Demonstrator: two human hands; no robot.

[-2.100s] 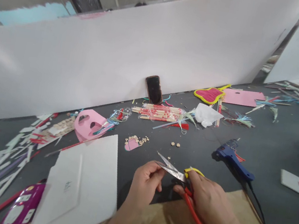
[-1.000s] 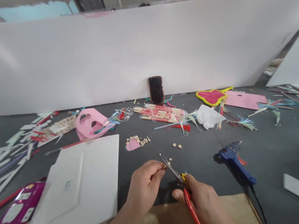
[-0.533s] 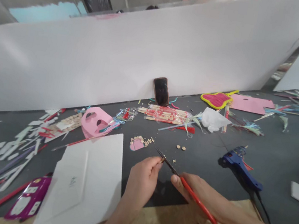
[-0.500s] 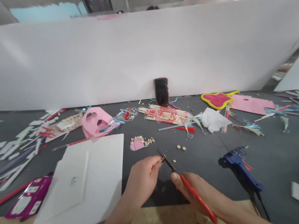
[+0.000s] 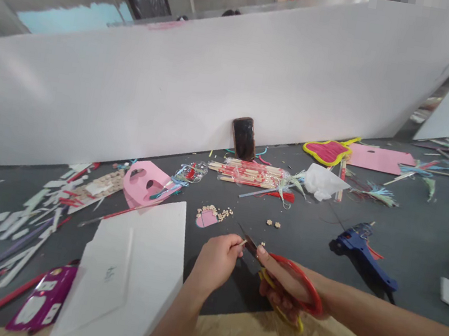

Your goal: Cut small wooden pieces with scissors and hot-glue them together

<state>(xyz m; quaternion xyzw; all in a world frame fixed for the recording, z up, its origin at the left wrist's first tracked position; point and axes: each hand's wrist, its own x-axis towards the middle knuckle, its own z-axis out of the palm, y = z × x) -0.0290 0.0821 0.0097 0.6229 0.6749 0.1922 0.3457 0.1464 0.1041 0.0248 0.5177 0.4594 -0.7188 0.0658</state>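
My left hand [image 5: 213,261] is closed in a pinch on a thin, pale stick [image 5: 243,243], of which only a short end shows. In my right hand [image 5: 287,280] is a pair of scissors [image 5: 309,282] with red and yellow handles. Its dark blades reach up to the left, right at the stick end; whether they touch it I cannot tell. Just beyond my hands are small wooden pieces [image 5: 273,223], a few of them flower-shaped. A heap of similar little pieces [image 5: 223,213] lies around a small pink card [image 5: 206,219].
To the right is a blue glue gun [image 5: 366,253]. White sheets [image 5: 140,268] and a purple package [image 5: 44,298] are on the left. Bundled sticks [image 5: 249,173] lie before a phone [image 5: 244,138] leaning on the white partition [image 5: 203,85]. Scraps litter the far left.
My right hand has turned, so the scissors' handles now show spread apart, with the yellow one in view. My left hand stays nearly where it was.
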